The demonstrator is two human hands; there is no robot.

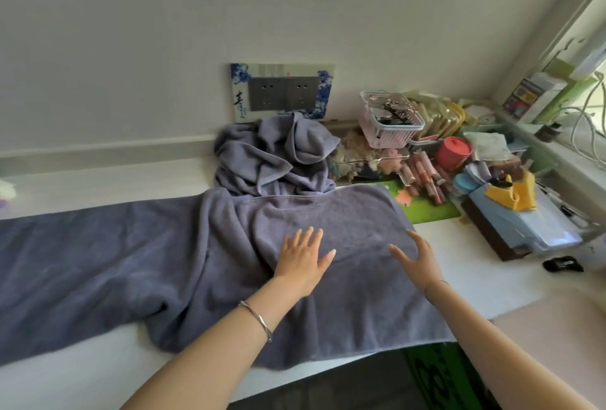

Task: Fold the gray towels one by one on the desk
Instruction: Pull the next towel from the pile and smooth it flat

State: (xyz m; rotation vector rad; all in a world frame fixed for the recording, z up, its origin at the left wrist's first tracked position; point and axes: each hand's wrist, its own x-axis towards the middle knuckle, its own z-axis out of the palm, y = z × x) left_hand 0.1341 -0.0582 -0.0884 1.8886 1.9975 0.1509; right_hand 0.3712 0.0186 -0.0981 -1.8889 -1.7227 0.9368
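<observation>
Left hand [303,260] is pressed flat, fingers spread, on the gray towel [164,265] lying across the worktop [485,281], right hand [418,255] hovering splayed; creases should be smoothed outward before folding.

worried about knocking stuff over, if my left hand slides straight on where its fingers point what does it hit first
Probably the crumpled towel pile, near its right side; the left hand lies flat on the spread towel and depth is unclear.

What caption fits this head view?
Left hand and right hand spread over gray towel on desk; crumpled towel behind.
</observation>
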